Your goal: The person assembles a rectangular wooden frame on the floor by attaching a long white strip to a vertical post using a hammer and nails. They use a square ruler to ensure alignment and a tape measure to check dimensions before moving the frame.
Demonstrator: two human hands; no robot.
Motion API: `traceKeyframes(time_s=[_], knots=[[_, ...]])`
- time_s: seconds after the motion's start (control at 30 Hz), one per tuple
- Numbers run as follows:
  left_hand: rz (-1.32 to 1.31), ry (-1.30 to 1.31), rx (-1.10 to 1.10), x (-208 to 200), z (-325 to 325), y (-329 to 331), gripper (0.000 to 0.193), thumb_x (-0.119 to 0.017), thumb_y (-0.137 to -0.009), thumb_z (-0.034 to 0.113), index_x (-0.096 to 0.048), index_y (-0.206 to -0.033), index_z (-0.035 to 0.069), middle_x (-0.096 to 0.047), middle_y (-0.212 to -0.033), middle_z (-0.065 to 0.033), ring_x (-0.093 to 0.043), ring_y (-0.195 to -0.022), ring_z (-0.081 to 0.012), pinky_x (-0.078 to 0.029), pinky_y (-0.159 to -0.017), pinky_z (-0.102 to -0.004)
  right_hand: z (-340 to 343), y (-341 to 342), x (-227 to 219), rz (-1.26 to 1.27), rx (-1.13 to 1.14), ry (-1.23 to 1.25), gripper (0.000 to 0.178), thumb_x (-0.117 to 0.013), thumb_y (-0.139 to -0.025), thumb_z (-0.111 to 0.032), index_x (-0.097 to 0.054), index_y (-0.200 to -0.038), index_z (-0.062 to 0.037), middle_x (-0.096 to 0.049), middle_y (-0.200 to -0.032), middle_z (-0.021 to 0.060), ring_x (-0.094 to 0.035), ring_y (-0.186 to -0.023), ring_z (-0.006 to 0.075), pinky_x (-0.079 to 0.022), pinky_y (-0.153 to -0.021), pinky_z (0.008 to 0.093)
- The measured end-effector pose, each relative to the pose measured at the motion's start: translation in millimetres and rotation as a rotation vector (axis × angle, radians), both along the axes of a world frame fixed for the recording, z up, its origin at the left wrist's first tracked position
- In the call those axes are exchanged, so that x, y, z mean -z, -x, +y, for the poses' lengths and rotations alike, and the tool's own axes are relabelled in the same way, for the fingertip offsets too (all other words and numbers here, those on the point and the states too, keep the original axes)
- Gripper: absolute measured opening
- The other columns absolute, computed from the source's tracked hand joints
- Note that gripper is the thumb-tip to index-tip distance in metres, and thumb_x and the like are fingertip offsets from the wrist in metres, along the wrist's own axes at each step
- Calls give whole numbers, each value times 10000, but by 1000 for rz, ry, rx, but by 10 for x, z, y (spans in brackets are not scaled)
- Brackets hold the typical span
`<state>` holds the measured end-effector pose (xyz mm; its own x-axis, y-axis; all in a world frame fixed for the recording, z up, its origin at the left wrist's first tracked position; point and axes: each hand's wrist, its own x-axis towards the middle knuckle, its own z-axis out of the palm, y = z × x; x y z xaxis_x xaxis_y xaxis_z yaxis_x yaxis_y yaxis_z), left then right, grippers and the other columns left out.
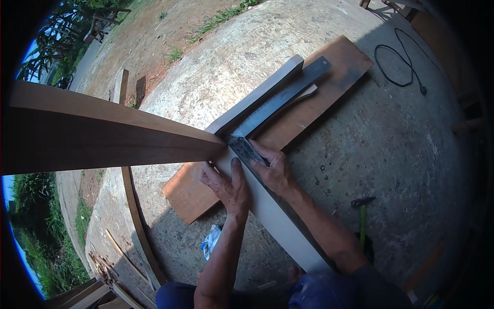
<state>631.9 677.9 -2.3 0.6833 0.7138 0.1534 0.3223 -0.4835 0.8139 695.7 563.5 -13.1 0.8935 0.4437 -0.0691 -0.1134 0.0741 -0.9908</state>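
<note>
1. The concrete floor (pixel 370 134) carries everything here, sunlit along its far-left part and shaded toward its right edge.
2. A thick wooden beam (pixel 113 134) comes in from the left, its narrow-looking end by the joint in the middle.
3. A wide brown board (pixel 337 67) lies slantwise on the floor; the joint is above its middle, between its left and right ends.
4. A pale timber (pixel 283 226) runs from the person's lap, across the board's near long edge, to that joint.
5. A grey-looking timber (pixel 257 95) extends from the joint toward the board's right end, along its far long edge.
6. The left hand (pixel 229 188) grasps the pale timber close to the beam's end, thumb on its top.
7. The right hand (pixel 275 170) grips the stock of the try square, its fingers beside the pale timber.
8. The try square (pixel 280 98) has its stock along the pale timber's right side and its metal blade pointing toward the board's right end.
9. A green-handled hammer (pixel 363 216) rests on the floor, well off the board's near long edge.
10. A crumpled plastic wrapper (pixel 211 241) lies near the board's near-left corner.
</note>
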Motion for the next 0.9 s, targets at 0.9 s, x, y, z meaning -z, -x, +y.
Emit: traceKeyframes(time_s=[0.9], knots=[[42,-41,33,42,36,-5,919,-870,-755,251,-312,-1412,-66,-356,-1321,-280,-346,-1249,-417,-314,-1078,-510,-11,-55,17,36,-19,-49,492,-597,-918,-5,-555,-1406,38,-690,-1245,163,-633,-1092,148,-521,-942,304]])
